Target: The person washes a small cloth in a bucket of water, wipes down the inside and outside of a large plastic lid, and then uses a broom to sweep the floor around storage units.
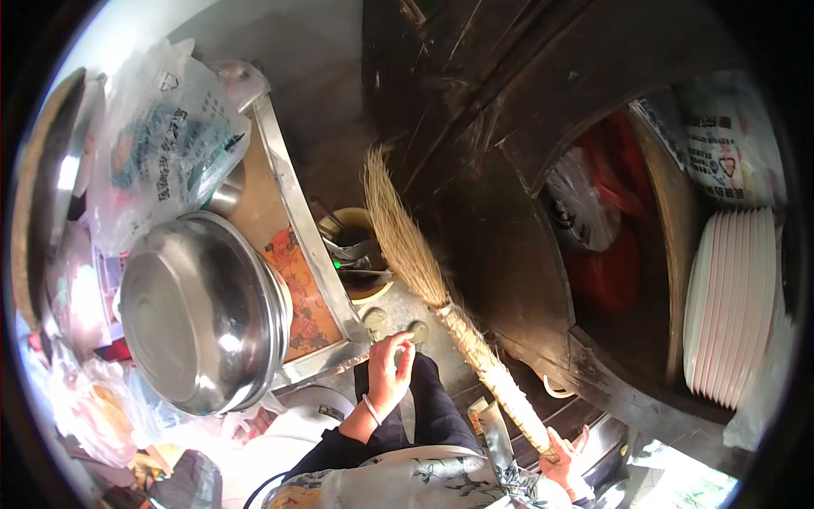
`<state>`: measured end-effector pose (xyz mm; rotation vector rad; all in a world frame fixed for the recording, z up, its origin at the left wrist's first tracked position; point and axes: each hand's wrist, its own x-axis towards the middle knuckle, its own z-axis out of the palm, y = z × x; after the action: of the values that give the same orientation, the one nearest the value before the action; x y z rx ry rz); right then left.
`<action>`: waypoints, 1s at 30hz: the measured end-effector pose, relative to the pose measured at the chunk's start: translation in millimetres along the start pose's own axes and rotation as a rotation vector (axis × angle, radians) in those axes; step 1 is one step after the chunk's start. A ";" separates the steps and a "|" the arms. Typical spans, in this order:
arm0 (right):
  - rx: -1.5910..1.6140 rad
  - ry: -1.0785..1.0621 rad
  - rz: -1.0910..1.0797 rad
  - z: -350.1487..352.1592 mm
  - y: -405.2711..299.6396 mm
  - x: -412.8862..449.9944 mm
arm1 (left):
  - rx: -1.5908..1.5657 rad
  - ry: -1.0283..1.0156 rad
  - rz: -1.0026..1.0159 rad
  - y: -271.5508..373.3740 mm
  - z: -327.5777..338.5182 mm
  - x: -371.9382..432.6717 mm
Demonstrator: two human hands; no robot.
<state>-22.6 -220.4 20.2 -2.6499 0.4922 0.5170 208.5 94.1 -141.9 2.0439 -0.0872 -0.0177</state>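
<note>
A straw broom [407, 248] slants across the middle, its bristles up and to the left, its bound handle running down to the right. My right hand [563, 455] grips the handle's lower end. My left hand [391, 372], a bangle at its wrist, is raised in front of my dark trousers with its fingers curled and nothing seen between them. Beyond it, a yellow-rimmed basin [375, 296] with utensils in it stands on the floor, beside the broom's bristles.
At left, stacked steel basins [191, 312] and a filled plastic bag [172, 140] sit on a metal-edged table [318, 273]. At right, a dark wooden cabinet [674, 254] holds stacked white plates [731, 305] and red bags [610, 172].
</note>
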 end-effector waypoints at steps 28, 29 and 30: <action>1.186 -0.751 0.000 253.9 -346.7 474.6 | 0.246 -0.053 0.200 -98.3 -83.2 0.3; 1.179 -0.753 0.008 261.6 -354.2 481.9 | 0.269 -0.032 0.221 -98.7 -80.1 0.7; 1.235 -0.720 -0.023 271.7 -345.2 496.7 | 0.258 -0.079 0.221 -93.2 -71.0 4.7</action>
<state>473.5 66.7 -313.4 -1.1906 0.3548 0.7669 221.9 199.2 -192.1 2.2799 -0.3816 0.0540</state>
